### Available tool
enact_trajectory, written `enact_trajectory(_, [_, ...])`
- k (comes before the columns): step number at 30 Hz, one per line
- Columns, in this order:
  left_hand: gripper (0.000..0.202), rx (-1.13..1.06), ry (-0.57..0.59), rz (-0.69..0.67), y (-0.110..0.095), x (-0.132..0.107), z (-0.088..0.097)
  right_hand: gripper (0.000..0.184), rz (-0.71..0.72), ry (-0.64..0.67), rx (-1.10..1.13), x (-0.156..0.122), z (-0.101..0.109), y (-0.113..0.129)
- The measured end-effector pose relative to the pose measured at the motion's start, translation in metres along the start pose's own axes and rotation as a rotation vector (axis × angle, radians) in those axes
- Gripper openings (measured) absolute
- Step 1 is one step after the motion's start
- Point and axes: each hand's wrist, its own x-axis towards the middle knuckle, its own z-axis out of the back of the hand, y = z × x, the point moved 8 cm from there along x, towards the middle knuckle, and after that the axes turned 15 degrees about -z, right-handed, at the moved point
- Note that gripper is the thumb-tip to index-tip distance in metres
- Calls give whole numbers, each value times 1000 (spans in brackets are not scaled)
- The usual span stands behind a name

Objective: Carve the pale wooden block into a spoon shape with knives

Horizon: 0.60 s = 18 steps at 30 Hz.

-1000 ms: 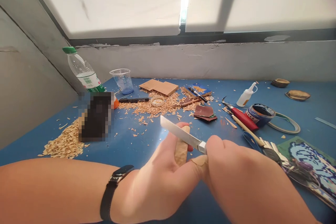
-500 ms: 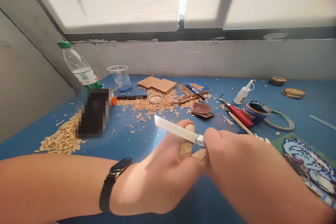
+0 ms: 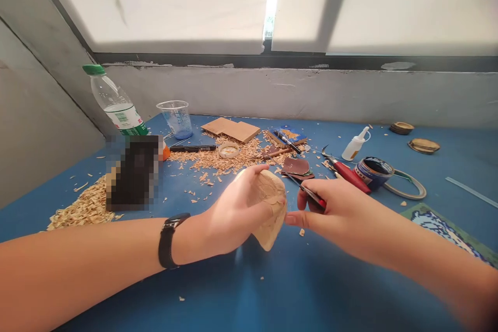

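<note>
My left hand (image 3: pixel 231 212), with a dark band on the wrist, is wrapped round a pale carved piece of wood (image 3: pixel 269 231). The wood has a broad, hollow-looking face and tapers to a point at the bottom. In my right hand (image 3: pixel 338 207) is a utility knife (image 3: pixel 313 197) with a red and black handle. Its thin blade shows nearly edge-on and points up and left, close to the wood's upper right edge. My right thumb is stretched out toward the wood's right edge; whether it touches I cannot tell.
Wood shavings (image 3: pixel 78 205) lie heaped at the left, with more at the back middle. A bottle (image 3: pixel 120 114) and a plastic cup (image 3: pixel 179 122) stand at the back left. Right of my hands are a red-handled hooked tool (image 3: pixel 350 175), a tin (image 3: pixel 371 176) and a glue bottle (image 3: pixel 354 146).
The wood has been turned so its broad face shows. My right hand has moved back to the right, and the knife has gone from flat across the left hand to edge-on beside the wood.
</note>
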Motion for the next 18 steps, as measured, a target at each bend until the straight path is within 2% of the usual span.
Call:
enact_trajectory(3, [62,-48,-51,88,12,3,3,44,-21,88,95,4,0,-5])
enact_trajectory(7, [51,-114,-48,132,14,8,2,35,-52,91,147,10,2,-7])
enact_trajectory(18, [41,-180,-41,139,21,11,0,33,-106,137,201,19,-3,-14])
